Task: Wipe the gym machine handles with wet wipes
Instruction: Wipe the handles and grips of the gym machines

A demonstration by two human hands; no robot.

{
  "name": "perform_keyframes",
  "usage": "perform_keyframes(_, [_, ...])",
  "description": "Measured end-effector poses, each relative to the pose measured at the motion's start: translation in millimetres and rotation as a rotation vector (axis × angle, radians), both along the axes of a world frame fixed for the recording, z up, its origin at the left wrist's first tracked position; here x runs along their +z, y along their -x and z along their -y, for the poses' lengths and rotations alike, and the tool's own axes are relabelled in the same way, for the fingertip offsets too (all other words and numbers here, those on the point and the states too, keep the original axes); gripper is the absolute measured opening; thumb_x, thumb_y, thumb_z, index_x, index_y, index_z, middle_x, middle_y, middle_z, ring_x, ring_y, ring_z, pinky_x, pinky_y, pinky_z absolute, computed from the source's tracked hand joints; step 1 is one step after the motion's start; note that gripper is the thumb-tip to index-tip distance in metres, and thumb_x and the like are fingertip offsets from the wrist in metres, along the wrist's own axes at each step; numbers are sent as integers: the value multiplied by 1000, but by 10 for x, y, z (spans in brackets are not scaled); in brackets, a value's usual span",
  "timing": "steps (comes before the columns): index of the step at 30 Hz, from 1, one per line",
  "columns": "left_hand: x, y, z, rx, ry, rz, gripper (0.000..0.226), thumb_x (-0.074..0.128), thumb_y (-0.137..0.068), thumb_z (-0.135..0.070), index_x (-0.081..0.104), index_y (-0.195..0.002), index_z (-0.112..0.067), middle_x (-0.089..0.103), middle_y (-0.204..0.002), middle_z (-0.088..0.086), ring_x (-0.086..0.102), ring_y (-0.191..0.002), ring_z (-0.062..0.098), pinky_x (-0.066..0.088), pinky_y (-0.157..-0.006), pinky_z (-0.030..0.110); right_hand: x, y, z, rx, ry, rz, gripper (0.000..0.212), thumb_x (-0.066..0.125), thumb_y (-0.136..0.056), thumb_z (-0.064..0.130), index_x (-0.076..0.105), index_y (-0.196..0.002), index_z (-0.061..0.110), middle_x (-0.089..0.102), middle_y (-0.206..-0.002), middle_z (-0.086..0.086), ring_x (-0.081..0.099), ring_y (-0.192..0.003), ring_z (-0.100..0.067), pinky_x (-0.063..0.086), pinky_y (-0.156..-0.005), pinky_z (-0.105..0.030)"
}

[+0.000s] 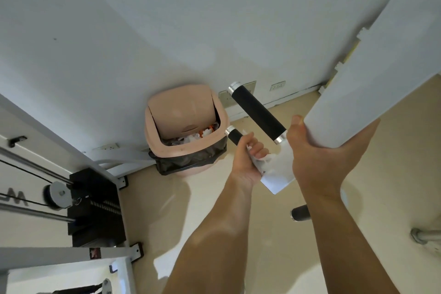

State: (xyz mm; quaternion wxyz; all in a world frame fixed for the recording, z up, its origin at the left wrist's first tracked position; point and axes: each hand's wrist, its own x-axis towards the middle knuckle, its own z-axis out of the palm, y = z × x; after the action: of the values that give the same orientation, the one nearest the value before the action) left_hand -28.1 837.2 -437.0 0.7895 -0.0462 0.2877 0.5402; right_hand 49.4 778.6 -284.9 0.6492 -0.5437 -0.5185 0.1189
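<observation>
Two black foam handles with silver end caps stick out from a white machine arm (386,83). My left hand (250,157) grips the lower handle (233,136) with a crumpled white wet wipe (265,162) wrapped under its fingers. The upper handle (259,112) is bare and untouched. My right hand (319,150) holds the white arm from below, thumb up along its edge. Most of the lower handle is hidden by my left hand and the wipe.
A pink swing-lid bin (183,126) with a black liner stands against the wall, full of rubbish. A weight stack with pulley and cables (59,194) is at the left. Another black handle end (299,213) shows below my right wrist. Beige floor lies below.
</observation>
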Motion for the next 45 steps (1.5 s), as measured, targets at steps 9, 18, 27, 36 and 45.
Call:
perform_keyframes(9, [164, -85, -154, -19, 286, -358, 22, 75, -80, -26, 57, -70, -18, 55, -59, -3, 56, -56, 13, 53, -66, 29, -6, -36, -23, -19, -19, 43, 65, 85, -63, 15, 50, -115, -5, 51, -92, 44, 47, -86, 28, 33, -76, 6])
perform_keyframes(18, [-53, 125, -57, 39, -113, 176, 42, 75, -73, -11, 40, -51, -21, 40, -42, -8, 40, -36, 6, 44, -47, 21, -26, -45, 2, -38, -16, 24, 59, 85, -63, 19, 49, -107, 3, 46, -87, 22, 50, -83, 20, 35, -73, 2])
perform_keyframes(27, [308, 242, -409, 105, 313, -389, 22, 71, -85, -19, 53, -72, -22, 48, -60, -7, 47, -55, 7, 48, -63, 26, 12, -80, -29, -49, 17, -27, 58, 82, -61, 34, 39, -97, 21, 49, -81, 18, 51, -73, 1, 42, -66, -12])
perform_keyframes(36, [41, 130, -81, 31, -24, -98, 38, 56, -87, -16, 40, -52, -22, 40, -43, -10, 39, -37, 5, 41, -45, 20, -20, -49, -29, -45, -6, -63, 57, 84, -60, 28, 40, -95, 19, 49, -82, 17, 52, -72, 1, 44, -65, -16])
perform_keyframes(45, [249, -236, -237, -81, 219, -607, 18, 74, -77, -31, 67, -80, -15, 72, -77, 5, 68, -69, 17, 60, -75, 31, 26, -163, -126, -40, -6, -34, 59, 86, -63, 30, 41, -99, 19, 53, -88, 9, 57, -79, -9, 50, -69, -23])
